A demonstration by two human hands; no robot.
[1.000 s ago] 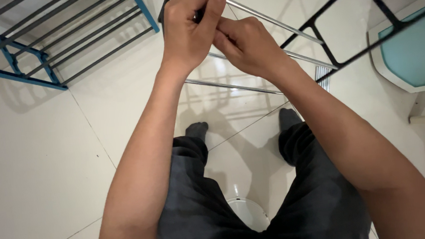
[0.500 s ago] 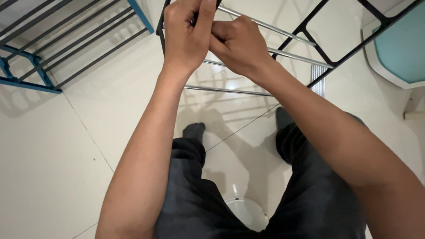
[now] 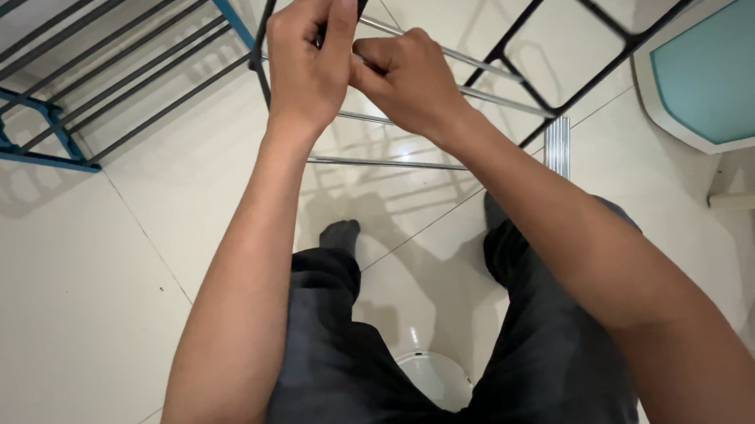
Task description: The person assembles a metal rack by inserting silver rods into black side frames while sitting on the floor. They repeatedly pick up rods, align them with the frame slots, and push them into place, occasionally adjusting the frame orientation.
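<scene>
- Above a glossy cream tiled floor (image 3: 76, 283), the left hand (image 3: 303, 64) was curled in a fist round the upper end of a black metal frame (image 3: 560, 48), thumb pressed along the bar.
- Beside it and touching, the right hand (image 3: 409, 83) was bunched, its fingertips pinching at the same joint; what they pinched was hidden behind the left hand's knuckles.
- Compared with a second earlier, both hands and the frame sat slightly further left and higher in view, the grips unchanged: a judgement that the work at the joint was continuing, not finished.
- Thin silver rods (image 3: 392, 161), smooth and shiny, ran across under the hands between the frame's dark side pieces, which formed open squares like a ladder.
- At upper left lay a second rack (image 3: 22, 111) with blue side bars and dark grey slats, flat on the floor and well apart from the hands.
- At right stood a white-edged piece of furniture with a teal top (image 3: 718, 69), its corner rounded.
- Below, dark trousers (image 3: 343, 362) and dark socks showed, with a small white round object (image 3: 436, 379) on the floor between the legs; its kind could not be told.
</scene>
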